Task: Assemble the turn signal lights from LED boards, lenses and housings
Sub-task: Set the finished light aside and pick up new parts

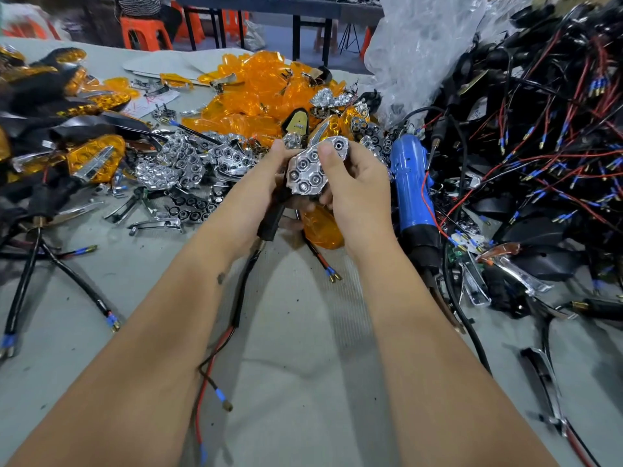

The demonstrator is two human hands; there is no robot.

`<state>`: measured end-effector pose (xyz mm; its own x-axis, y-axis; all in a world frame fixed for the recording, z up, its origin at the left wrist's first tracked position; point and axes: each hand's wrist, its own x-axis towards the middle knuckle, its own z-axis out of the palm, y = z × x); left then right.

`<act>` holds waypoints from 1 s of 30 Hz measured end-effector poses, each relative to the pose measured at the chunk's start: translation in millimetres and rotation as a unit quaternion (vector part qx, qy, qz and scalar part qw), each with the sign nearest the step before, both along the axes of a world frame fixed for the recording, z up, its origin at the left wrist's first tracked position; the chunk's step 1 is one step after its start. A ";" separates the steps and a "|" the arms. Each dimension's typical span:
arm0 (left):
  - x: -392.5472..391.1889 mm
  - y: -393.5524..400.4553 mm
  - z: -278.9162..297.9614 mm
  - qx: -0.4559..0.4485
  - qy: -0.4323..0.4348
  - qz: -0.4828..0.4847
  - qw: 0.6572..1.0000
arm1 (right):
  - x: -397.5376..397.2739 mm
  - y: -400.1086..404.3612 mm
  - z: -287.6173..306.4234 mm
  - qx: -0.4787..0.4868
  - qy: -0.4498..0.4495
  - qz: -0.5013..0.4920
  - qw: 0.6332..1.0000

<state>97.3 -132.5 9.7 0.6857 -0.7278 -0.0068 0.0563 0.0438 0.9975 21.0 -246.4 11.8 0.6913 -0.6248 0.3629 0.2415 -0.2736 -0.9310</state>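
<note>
Both hands hold one chrome reflector (308, 171) with hexagonal cells over the middle of the table. My left hand (266, 176) grips its left side, together with a black housing stem (271, 219) whose red and black wire (236, 318) hangs down to the table. My right hand (354, 183) curls round the reflector's right side, its thumb pressed on the upper face. An orange lens (322, 227) lies on the table under my hands. The housing body is hidden behind the reflector.
A heap of orange lenses (256, 92) lies behind, loose chrome reflectors (182, 163) to the left of my hands. Assembled amber lights (94, 156) pile at far left. A blue electric screwdriver (413, 187) lies right, beside a tangle of black housings with wires (539, 146). Clear plastic bag (421, 45) behind.
</note>
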 end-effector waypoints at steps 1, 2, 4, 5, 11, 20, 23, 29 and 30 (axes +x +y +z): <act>1.2 2.1 1.6 0.005 0.025 -0.010 1.000 | 0.5 -0.2 -0.3 0.006 0.000 -0.015 1.000; 2.6 4.7 2.8 0.015 0.043 -0.015 0.999 | 0.8 -0.6 0.0 0.017 -0.004 -0.032 0.999; 4.7 9.2 4.6 0.046 0.048 -0.027 0.997 | 1.0 -2.9 1.0 0.045 -0.020 -0.063 0.997; 5.0 11.0 5.3 0.063 0.040 -0.033 0.997 | 0.7 -4.5 1.3 0.060 -0.032 -0.075 0.995; 9.9 22.3 8.9 0.125 0.011 -0.052 0.991 | -1.1 -10.9 4.0 0.156 -0.105 -0.073 0.979; 25.4 24.9 6.0 0.039 -0.039 0.131 0.990 | -7.4 -13.2 8.1 0.225 -0.124 -0.025 0.966; 29.3 28.5 -1.4 0.082 -0.104 0.155 0.979 | -7.9 -12.3 8.7 0.231 -0.118 -0.027 0.965; 35.8 31.2 -1.4 0.101 -0.056 0.171 0.978 | -8.6 -10.1 9.4 0.233 -0.118 -0.039 0.965; 35.7 32.2 0.3 0.097 -0.043 0.164 0.981 | -8.7 -9.8 9.5 0.237 -0.118 -0.045 0.963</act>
<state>133.0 -100.3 10.0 0.8865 -0.4594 -0.0553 -0.0132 -0.1447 0.9894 12.3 -256.2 21.3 0.5600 -0.8124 0.1627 0.4572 0.1392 -0.8784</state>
